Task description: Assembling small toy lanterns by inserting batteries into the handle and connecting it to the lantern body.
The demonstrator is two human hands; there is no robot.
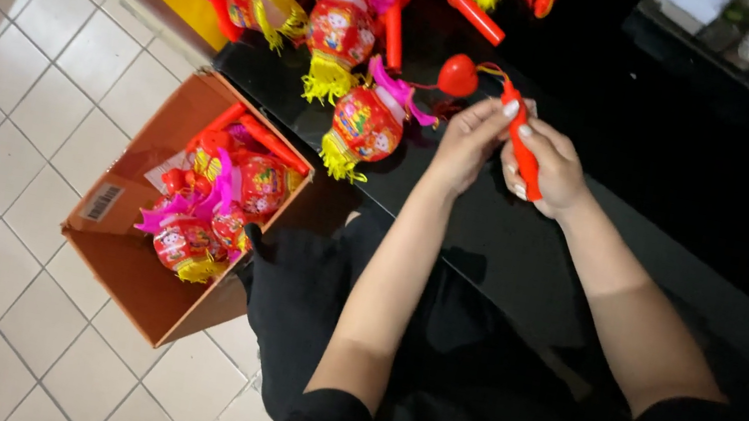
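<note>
My right hand [552, 169] is closed around a red plastic stick handle [520, 142] over the black table [509, 253]. My left hand [470, 140] pinches the top end of the same handle. A small red ball cap [459, 75] hangs from the handle's tip on a thin wire. Just left of my hands lies a red toy lantern [367, 123] with a yellow tassel and pink trim.
More red lanterns and red stick handles [343, 33] lie heaped at the table's far side. An open cardboard box [124, 250] on the white tiled floor at left holds several finished lanterns [213, 204]. My dark-clothed lap fills the lower frame.
</note>
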